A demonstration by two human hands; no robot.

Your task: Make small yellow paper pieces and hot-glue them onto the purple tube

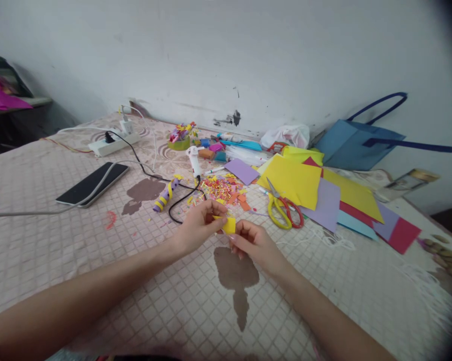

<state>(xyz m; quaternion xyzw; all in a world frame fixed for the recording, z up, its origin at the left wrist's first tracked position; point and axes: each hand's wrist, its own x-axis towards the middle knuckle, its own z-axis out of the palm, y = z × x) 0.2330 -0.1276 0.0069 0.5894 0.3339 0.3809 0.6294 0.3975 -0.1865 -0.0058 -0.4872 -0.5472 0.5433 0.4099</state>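
Between my two hands is a small piece of yellow paper [229,225], raised a little above the patterned tablecloth. My left hand [201,226] pinches its left side between thumb and fingers. Closed at the paper's lower right edge is my right hand [253,240], thumb against fingertips. Just beyond the hands lies a heap of colourful paper bits [218,190]. A purple roll with a yellow spiral strip [166,195] rests to the left, beside a white hot glue gun [193,159]. Scissors with yellow and red handles [284,208] lie to the right.
Sheets of coloured paper [293,178] spread across the right, with white string [333,239] in front. A blue bag [361,143] stands by the wall. On the left are a phone [92,184], its cable, and a power strip [114,144]. A black cord [170,213] curves near my left hand.
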